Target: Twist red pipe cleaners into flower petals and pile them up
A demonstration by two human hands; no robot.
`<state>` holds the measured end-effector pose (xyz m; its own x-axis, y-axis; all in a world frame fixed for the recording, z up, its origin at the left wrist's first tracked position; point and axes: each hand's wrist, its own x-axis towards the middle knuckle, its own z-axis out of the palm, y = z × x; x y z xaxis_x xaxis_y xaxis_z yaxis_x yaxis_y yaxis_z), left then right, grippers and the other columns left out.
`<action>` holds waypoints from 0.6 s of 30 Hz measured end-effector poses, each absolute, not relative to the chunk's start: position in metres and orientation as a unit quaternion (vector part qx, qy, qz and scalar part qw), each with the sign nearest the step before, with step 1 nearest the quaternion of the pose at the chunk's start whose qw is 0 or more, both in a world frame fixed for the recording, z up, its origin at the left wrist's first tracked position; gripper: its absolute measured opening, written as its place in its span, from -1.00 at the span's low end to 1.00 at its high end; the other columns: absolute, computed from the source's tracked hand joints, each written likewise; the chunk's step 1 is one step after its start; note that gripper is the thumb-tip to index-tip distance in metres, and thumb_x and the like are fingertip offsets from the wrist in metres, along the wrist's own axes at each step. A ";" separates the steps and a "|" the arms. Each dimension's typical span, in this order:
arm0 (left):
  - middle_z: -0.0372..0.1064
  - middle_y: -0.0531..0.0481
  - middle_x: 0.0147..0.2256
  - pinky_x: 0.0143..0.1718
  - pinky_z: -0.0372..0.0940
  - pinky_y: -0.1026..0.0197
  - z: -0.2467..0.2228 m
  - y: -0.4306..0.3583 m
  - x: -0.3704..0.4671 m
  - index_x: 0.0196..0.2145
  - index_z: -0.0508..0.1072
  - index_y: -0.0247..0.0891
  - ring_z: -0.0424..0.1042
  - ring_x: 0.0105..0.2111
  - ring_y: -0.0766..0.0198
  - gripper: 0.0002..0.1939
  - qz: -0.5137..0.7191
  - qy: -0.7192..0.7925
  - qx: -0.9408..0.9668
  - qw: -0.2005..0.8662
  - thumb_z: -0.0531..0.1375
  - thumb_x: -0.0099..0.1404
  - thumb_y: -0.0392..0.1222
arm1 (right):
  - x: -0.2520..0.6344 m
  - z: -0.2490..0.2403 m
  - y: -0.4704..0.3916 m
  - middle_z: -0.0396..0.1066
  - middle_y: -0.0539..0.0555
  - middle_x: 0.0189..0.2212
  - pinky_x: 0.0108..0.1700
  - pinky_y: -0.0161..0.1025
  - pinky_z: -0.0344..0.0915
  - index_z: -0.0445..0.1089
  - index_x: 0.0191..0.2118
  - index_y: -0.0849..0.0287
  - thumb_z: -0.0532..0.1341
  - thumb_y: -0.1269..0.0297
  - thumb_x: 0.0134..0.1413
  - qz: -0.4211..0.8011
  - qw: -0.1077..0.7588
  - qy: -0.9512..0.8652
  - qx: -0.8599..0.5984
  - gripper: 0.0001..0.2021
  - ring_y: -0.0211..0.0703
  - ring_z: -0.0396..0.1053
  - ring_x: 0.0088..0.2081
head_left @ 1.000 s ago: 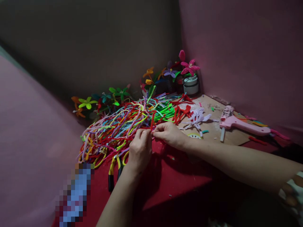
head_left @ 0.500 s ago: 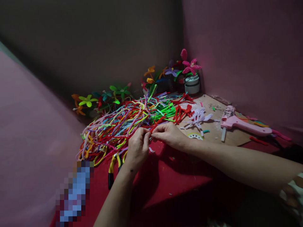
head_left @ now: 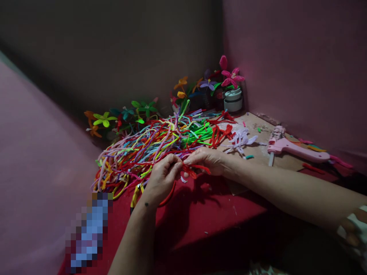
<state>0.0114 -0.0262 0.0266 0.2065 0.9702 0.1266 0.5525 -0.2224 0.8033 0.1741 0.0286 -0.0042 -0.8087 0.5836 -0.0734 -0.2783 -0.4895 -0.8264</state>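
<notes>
Between my two hands is a red pipe cleaner [head_left: 197, 168], bent into loops, one end sticking out to the right. My left hand [head_left: 163, 172] pinches it from the left, and a red length hangs below that palm. From the right, my right hand [head_left: 205, 158] has thumb and fingers closed on the same piece. Just behind the hands lies a large heap of many-coloured pipe cleaners [head_left: 137, 152]. Yellow-and-black pliers [head_left: 134, 196] are partly hidden behind my left wrist.
A pink glue gun [head_left: 298, 149] lies on a brown board [head_left: 260, 152] at right, near white looped pipe cleaners [head_left: 242, 140] and red looped ones [head_left: 220, 135]. Pipe-cleaner flowers [head_left: 232, 78] and a grey-white lidded container [head_left: 233, 101] stand along the back wall. Red cloth [head_left: 206, 217] covers the table.
The red pipe cleaner has been turned, so its loops and end now show between my hands. My left hand has shifted slightly left and down. The white tape roll is now hidden behind my right arm.
</notes>
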 end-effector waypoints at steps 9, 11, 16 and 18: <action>0.21 0.11 -0.59 -0.55 0.11 0.35 0.023 -0.027 0.011 -0.46 0.31 -0.24 0.17 -0.60 0.40 -0.85 0.345 0.549 0.719 0.251 0.06 0.20 -0.15 | 0.172 -0.007 0.029 0.38 0.07 -0.68 -0.61 -0.40 0.02 0.41 -0.59 0.38 0.27 0.43 -0.27 0.817 0.266 -0.459 -0.227 -0.92 -0.39 0.20 -0.69; 0.23 0.09 -0.57 -0.55 0.11 0.35 0.022 -0.026 0.012 -0.47 0.31 -0.25 0.16 -0.59 0.40 -0.86 0.346 0.556 0.723 0.218 0.06 0.19 -0.17 | 0.172 -0.006 0.028 0.37 0.05 -0.69 -0.60 -0.39 0.04 0.41 -0.59 0.38 0.27 0.43 -0.27 0.815 0.262 -0.457 -0.241 -0.91 -0.38 0.21 -0.68; 0.31 0.04 -0.51 -0.47 0.17 0.33 0.024 -0.024 0.015 -0.46 0.38 -0.27 0.24 -0.51 0.37 -0.87 0.355 0.565 0.720 0.190 0.09 0.17 -0.21 | 0.171 -0.009 0.027 0.35 0.03 -0.68 -0.55 -0.37 0.06 0.43 -0.57 0.36 0.30 0.38 -0.28 0.764 0.290 -0.511 -0.267 -0.89 -0.38 0.20 -0.64; 0.35 0.02 -0.49 -0.42 0.19 0.32 0.027 -0.023 0.015 -0.48 0.43 -0.27 0.28 -0.47 0.34 -0.88 0.364 0.563 0.714 0.202 0.13 0.13 -0.21 | 0.171 -0.010 0.027 0.32 -0.01 -0.71 -0.56 -0.36 0.02 0.44 -0.56 0.35 0.31 0.34 -0.28 0.724 0.311 -0.550 -0.277 -0.86 -0.40 0.15 -0.66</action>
